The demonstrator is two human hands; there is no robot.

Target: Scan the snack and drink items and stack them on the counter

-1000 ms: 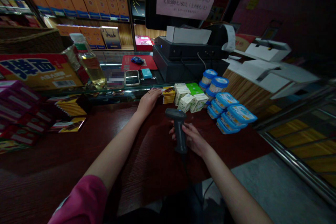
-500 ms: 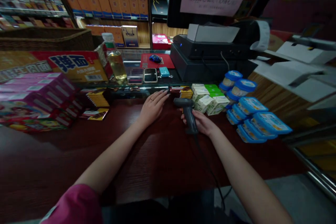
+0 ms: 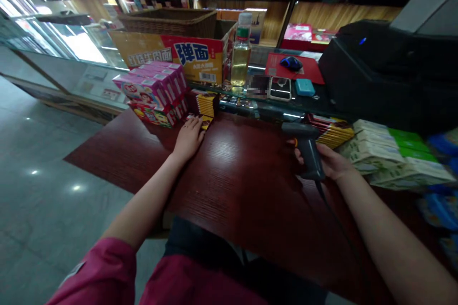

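Observation:
My left hand point(image 3: 189, 139) reaches over a loose yellow-and-brown flat packet point(image 3: 206, 122). Its fingers are stretched out on the packet and touch it; the thumb side is partly hidden. Right behind stands a stack of similar packets point(image 3: 206, 105). On the other side, my right hand point(image 3: 331, 161) is wrapped round the handle of a dark grey barcode scanner point(image 3: 308, 145), whose cable drops toward me. The scanner's head points left. Beyond it lies another stack of yellow-and-brown packets point(image 3: 331, 131), next to white and green cartons point(image 3: 379, 150).
Pink and red boxes point(image 3: 153, 88) are piled left of my left hand. Behind them are a printed carton point(image 3: 195, 59), a wicker basket point(image 3: 171, 21) and a bottle point(image 3: 240, 59). A phone point(image 3: 280, 88) and a mouse point(image 3: 291, 63) lie at the back. Blue tubs point(image 3: 442, 207) stand far right.
My left hand has moved left, from the middle of the counter onto the loose packet by the left stack. My view has swung left. The right hand still holds the barcode scanner.

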